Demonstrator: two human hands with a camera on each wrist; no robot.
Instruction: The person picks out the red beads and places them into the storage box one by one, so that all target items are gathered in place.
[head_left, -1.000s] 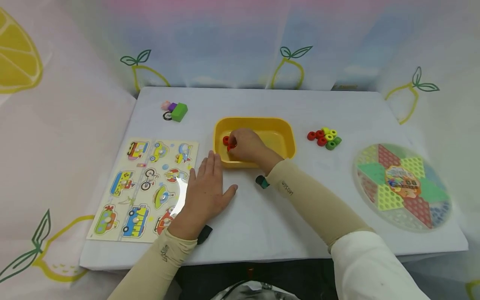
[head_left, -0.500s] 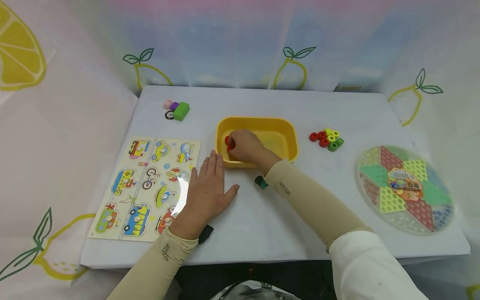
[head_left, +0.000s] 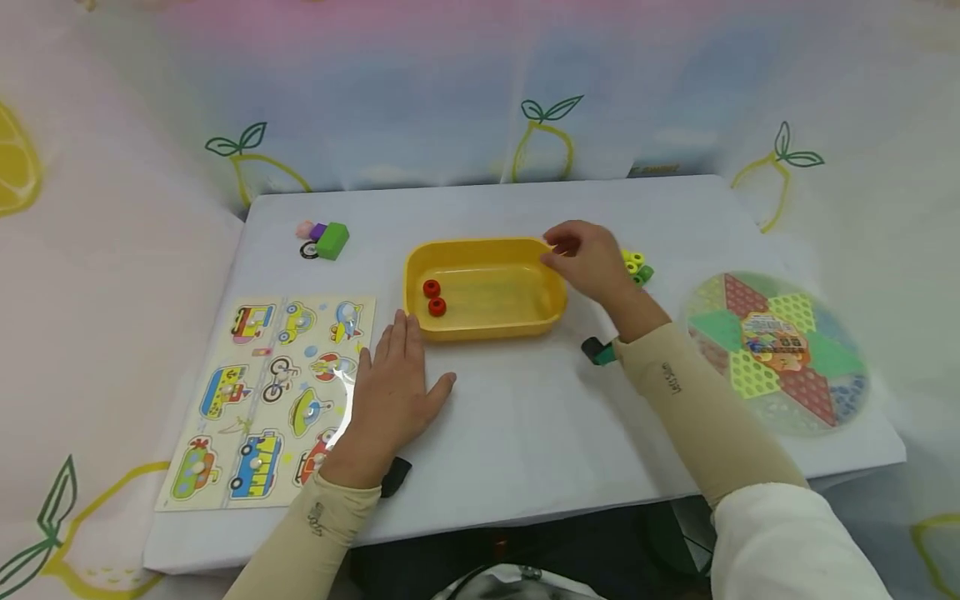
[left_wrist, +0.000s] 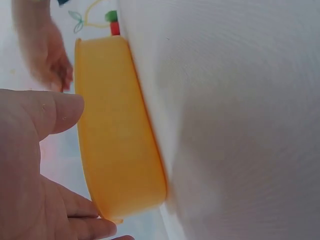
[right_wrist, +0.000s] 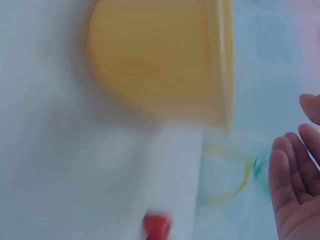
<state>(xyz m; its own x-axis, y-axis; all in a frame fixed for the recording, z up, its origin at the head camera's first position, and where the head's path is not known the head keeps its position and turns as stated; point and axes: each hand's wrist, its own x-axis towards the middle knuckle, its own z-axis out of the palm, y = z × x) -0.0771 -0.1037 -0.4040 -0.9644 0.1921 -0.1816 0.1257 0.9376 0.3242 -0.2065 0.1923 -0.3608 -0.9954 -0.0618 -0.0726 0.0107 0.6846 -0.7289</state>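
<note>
**Left end of the shallow yellow plastic tray (head_left: 495, 292) uncovered, right bare hand (head_left: 592, 260) away to the right**

The white cloth-covered table (head_left: 510, 417) carries a flat cream puzzle board (head_left: 262, 342) with colourful vehicle pieces at left and a round patterned game board (head_left: 776, 342) at right. Between them sits the tray.

Half a second ago the right hand was down in the tray's left end; now it is raised by the far right corner. Its fingers are loosely bent, and the right wrist view shows thumb and fingers parted with nothing between them. The left bare hand (head_left: 393, 396) stays flat-fingered and holds nothing, fingertips at the near left rim; whether they press on it I cannot tell.

Two red ring-shaped beads (head_left: 437, 307) lie in the tray's left end, so placing them looks finished and the right hand seems free. Yellow beads (head_left: 636, 258) and green beads (head_left: 645, 273) show beyond that hand, right of the tray; a blurred red bead (right_wrist: 157, 225) appears in the right wrist view.
</note>
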